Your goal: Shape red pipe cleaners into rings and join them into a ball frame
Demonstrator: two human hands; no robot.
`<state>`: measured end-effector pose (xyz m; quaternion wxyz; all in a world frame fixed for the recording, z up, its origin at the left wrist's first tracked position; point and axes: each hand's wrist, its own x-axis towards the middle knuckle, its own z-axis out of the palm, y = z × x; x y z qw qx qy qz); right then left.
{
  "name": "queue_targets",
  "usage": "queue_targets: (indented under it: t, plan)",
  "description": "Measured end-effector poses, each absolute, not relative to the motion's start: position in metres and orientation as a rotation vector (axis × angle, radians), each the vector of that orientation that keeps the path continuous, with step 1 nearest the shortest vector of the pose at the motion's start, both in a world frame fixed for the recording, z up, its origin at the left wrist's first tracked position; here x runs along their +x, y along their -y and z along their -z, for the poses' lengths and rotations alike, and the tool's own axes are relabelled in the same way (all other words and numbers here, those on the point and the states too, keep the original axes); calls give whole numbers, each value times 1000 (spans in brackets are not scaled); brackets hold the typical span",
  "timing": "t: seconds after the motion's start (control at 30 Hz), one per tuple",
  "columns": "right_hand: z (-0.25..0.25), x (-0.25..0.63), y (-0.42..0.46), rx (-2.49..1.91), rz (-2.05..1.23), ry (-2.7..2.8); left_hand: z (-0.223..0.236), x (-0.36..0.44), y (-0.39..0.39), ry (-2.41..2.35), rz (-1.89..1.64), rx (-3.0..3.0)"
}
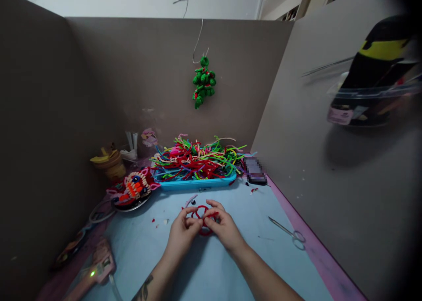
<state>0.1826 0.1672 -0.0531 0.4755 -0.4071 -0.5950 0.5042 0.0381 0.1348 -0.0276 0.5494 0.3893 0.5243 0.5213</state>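
Note:
Between both hands, above the middle of the light blue mat, is a red pipe cleaner [205, 233] bent into loops. My left hand [185, 227] pinches its left side with thumb and fingertips. On the right side, my right hand [221, 222] grips the same red piece between thumb and index finger, its other fingers partly raised. The fingertips hide some of the bends. Just beyond the hands lie a small dark bead [193, 202] and a short pale purple strip [190, 200].
A blue tray [198, 185] heaped with coloured pipe cleaners stands at the back. Left are a plate of orange and red fuzzy pieces [134, 189] and a glue gun [102, 261] with a green light. Scissors [290, 233] and a phone [254, 170] lie right. A green ornament [204, 82] hangs behind.

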Motion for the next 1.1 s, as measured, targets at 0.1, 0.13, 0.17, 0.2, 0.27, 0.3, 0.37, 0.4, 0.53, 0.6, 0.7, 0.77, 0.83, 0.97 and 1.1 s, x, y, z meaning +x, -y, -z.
queue_targets:
  t: [0.1, 0.13, 0.17, 0.2, 0.27, 0.3, 0.37, 0.4, 0.53, 0.6, 0.7, 0.77, 0.83, 0.97, 1.1]
  plan:
    - [54, 182, -168, -1018, -1212, 1393, 29, 41, -134, -1223, -1279, 869]
    - [54, 181, -168, -1028, -1203, 1364, 29, 42, -134, -1215, -1306, 851]
    - [54, 180, -167, -1035, -1191, 1340, 29, 43, -133, -1205, -1333, 839]
    - [54, 179, -167, -1039, -1174, 1325, 28, 44, -133, -1193, -1356, 833]
    - [52, 178, -166, -1040, -1135, 1331, 27, 46, -131, -1176, -1374, 839]
    - [52, 178, -165, -1041, -1121, 1348, 27, 48, -131, -1176, -1375, 850]
    - [50, 178, -164, -1051, -1109, 1377, 26, 50, -130, -1211, -1378, 888]
    - [49, 177, -164, -1058, -1108, 1383, 26, 50, -130, -1242, -1381, 914]
    - [50, 175, -164, -1082, -1111, 1368, 28, 51, -129, -1338, -1374, 1012]
    - [53, 174, -164, -1083, -1119, 1344, 29, 51, -130, -1328, -1350, 1014]
    - [58, 172, -164, -1071, -1157, 1300, 29, 51, -131, -1284, -1300, 957]
    - [60, 171, -163, -1061, -1194, 1274, 29, 51, -132, -1262, -1281, 915]
    - [60, 171, -162, -1040, -1235, 1264, 28, 49, -133, -1262, -1289, 884]
    - [53, 171, -155, -1064, -1078, 1364, 25, 38, -137, -1330, -1397, 812]
    - [45, 170, -147, -1113, -731, 1605, 24, 30, -138, -1331, -1454, 766]
